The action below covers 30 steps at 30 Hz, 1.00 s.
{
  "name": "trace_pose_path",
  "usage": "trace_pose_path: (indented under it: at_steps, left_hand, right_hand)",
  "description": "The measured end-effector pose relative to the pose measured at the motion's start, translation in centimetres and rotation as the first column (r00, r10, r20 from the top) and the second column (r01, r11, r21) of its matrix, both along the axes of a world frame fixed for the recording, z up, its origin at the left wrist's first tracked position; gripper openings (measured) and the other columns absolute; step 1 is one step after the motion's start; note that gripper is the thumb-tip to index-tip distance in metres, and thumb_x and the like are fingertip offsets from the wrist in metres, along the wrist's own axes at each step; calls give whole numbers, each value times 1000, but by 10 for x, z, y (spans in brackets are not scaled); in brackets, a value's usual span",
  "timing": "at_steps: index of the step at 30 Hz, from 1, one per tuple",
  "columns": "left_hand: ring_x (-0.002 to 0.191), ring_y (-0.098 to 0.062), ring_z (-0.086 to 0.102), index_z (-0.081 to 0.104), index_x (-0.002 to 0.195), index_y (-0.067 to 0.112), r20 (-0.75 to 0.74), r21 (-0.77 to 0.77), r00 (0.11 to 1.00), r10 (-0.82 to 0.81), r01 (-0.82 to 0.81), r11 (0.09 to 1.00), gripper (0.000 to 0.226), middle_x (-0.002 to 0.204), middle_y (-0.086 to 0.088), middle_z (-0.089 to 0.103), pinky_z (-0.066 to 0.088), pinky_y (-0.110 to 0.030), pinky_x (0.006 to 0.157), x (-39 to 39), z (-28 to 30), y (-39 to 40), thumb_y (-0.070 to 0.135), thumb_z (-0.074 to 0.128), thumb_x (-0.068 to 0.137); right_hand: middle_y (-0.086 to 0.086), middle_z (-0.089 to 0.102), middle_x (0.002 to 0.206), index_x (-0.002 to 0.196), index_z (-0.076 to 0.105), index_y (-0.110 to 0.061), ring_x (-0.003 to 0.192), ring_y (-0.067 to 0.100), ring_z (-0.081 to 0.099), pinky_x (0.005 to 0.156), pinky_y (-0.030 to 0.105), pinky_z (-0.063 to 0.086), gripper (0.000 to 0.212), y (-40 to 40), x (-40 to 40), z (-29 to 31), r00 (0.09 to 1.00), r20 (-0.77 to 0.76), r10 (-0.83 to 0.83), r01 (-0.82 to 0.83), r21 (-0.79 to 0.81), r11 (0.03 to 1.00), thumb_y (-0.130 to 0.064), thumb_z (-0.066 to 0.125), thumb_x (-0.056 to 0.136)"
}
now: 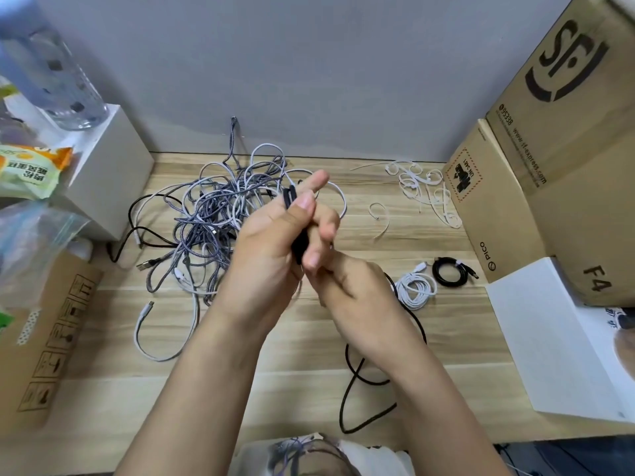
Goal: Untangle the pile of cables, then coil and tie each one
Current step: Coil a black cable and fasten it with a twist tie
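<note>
Both hands meet above the middle of the tabletop (309, 389), working one black cable (298, 242) between them. The left hand (271, 249) pinches the gathered black loops with thumb over fingers. The right hand (347, 283) reaches in from below, its fingers curled at the same bundle. The bundle's long axis runs up and away from the person. Its loose tail (354, 376) drops beneath the right wrist and snakes toward the near edge, so the right hand is the nearer one to feed slack. The tangled pile (220, 214) lies just behind and left of the hands. White ties (422, 187) lie well off to the right, beyond two finished coils (433, 280).
</note>
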<state>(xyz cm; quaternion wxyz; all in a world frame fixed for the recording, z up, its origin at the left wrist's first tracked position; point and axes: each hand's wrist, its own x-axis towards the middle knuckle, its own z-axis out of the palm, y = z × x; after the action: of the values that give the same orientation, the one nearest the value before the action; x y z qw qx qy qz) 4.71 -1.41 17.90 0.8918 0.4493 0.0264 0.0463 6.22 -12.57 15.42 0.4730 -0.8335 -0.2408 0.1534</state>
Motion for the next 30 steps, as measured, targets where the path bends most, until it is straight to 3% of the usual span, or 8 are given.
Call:
trace_pose_path:
  at_steps: [7, 11, 13, 15, 17, 20, 23, 30]
  left_hand:
    - [54, -7, 63, 32, 134, 21, -12, 450, 1000, 27, -19, 893, 38, 67, 1, 70, 48, -15, 54, -2, -8, 1, 11, 37, 98]
    - [49, -8, 50, 56, 120, 15, -174, 671, 984, 45, 85, 737, 26, 56, 2, 58, 44, -16, 52, -1, -22, 15, 15, 45, 96]
    - [40, -7, 38, 64, 97, 15, -266, 622, 961, -79, 234, 748, 21, 49, -2, 47, 31, -14, 41, -6, -23, 17, 25, 45, 96]
    - [36, -6, 29, 53, 57, 20, -231, 600, 955, -188, 292, 745, 46, 39, 3, 36, 24, -12, 41, -12, -22, 16, 40, 38, 96]
    - [38, -9, 23, 44, 44, 21, -197, 582, 939, -280, 342, 738, 60, 36, 7, 29, 23, -16, 44, -16, -18, 14, 51, 22, 91]
    - [41, -12, 18, 66, 68, 17, -133, 459, 885, -446, 454, 764, 66, 38, 9, 27, 23, -21, 49, -18, -15, 18, 60, 21, 91]
    - [41, -12, 17, 66, 75, 22, -44, 330, 854, -519, 502, 799, 45, 39, 18, 32, 19, -26, 47, -17, -13, 22, 58, 43, 89]
    - [43, -9, 23, 62, 93, 10, 320, -126, 773, -547, 607, 785, 18, 48, 9, 31, 22, -21, 44, -10, -5, 28, 21, 48, 95]
  right_hand:
    - [-1, 49, 53, 62, 56, -21, 56, 16, 44, 56, 37, 40, 26, -6, -6, 5, 997, 74, 12, -7, -64, 998, -38, 51, 81]
    - [-4, 72, 73, 76, 69, -19, 71, 14, 67, 69, 38, 52, 23, -12, -10, 18, 998, 47, -39, 34, 111, 993, -41, 61, 75]
    - [-7, 71, 67, 68, 70, -22, 69, 13, 68, 68, 40, 53, 14, -14, -7, 24, 997, 47, -57, 46, 214, 976, -34, 69, 75]
    - [-15, 67, 60, 66, 71, -22, 58, 3, 62, 58, 25, 50, 8, -14, -6, 28, 993, 95, -76, 46, 286, 957, -27, 75, 71]
    - [-18, 54, 47, 64, 70, -20, 42, 1, 46, 48, 11, 34, 10, -14, -5, 30, 984, 115, -137, 88, 355, 931, -23, 79, 65]
    - [-10, 48, 42, 62, 66, -28, 41, 2, 34, 48, 12, 30, 15, -17, 2, 26, 977, 17, -213, 181, 464, 867, -21, 80, 62]
    - [-8, 62, 59, 68, 68, -30, 54, 1, 46, 56, 14, 39, 9, -17, 7, 19, 987, -18, -159, 146, 515, 845, -28, 73, 75]
    - [-20, 49, 50, 78, 60, -28, 46, -5, 44, 49, 4, 33, 23, -8, 5, 9, 989, -138, 49, 16, 431, 902, -19, 44, 92]
